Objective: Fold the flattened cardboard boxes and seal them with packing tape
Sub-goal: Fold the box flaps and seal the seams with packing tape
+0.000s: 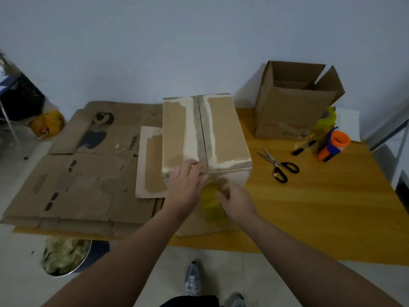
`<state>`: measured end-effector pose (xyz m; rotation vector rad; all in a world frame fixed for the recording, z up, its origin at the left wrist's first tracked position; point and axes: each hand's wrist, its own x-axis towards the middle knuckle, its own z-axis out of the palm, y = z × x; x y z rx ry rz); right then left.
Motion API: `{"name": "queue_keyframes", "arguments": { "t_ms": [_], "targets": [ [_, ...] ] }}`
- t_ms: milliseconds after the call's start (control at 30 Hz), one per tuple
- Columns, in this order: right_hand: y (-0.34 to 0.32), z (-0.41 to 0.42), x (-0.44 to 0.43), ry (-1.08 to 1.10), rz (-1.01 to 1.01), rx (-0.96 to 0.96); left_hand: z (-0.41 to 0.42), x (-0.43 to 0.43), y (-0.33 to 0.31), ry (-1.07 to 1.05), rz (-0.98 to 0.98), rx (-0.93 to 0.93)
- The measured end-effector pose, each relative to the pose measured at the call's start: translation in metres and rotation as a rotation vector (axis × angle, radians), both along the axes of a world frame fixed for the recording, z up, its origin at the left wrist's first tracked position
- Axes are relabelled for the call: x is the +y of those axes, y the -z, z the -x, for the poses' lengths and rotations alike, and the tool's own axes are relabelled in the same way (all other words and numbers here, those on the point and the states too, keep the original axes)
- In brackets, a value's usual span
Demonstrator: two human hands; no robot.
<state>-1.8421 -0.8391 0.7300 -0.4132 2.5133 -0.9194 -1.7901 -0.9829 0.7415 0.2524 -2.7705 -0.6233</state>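
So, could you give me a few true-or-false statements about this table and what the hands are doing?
1. The left hand rests on the near edge of the closed box. True.
2. The right hand holds the scissors. False: it grips a yellowish tape roll; the scissors lie on the table.
3. The far box is open at the top. True.
4. The flattened cardboard lies right of the closed box. False: it lies to its left.
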Motion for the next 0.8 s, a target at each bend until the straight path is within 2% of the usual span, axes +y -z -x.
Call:
{"name": "queue_keyframes", "arguments": {
  "t_ms": [33,100,167,200,267,333,433,600,700,800],
  "targets": [
    [-0.005,0.005,0.001,-0.033,-0.042,0.252,-0.010,0.006,0.006,-0.108,-0.138,0.043],
    [-0.019,0.019,-0.001,-0.189,-0.034,0.641,-0.016,0.020,0.011,-0.306,-0.518,-0.123],
    [-0.031,0.042,-0.008,-0.449,-0.122,0.693,-0.008,0.031,0.012,-0.436,-0.912,-0.378],
    [-0.033,0.054,-0.013,-0.584,-0.217,0.664,-0.003,0.034,0.011,-0.488,-1.051,-0.428],
    [-0.024,0.072,-0.022,-0.773,-0.372,0.619,0.005,0.036,0.013,-0.574,-1.184,-0.412],
    [-0.011,0.079,-0.025,-0.839,-0.425,0.625,0.006,0.039,0.015,-0.596,-1.199,-0.403],
    [-0.001,0.079,-0.025,-0.818,-0.415,0.703,-0.004,0.046,0.021,-0.590,-1.147,-0.373],
    [0.003,0.073,-0.024,-0.810,-0.424,0.737,-0.027,0.055,0.030,-0.572,-0.796,-0.309],
    [0.006,0.070,-0.024,-0.805,-0.434,0.755,-0.020,0.056,0.038,-0.645,-0.832,-0.362],
    [0.007,0.077,-0.025,-0.789,-0.431,0.761,-0.007,0.053,0.043,-0.685,-0.889,-0.301]
  ]
}}
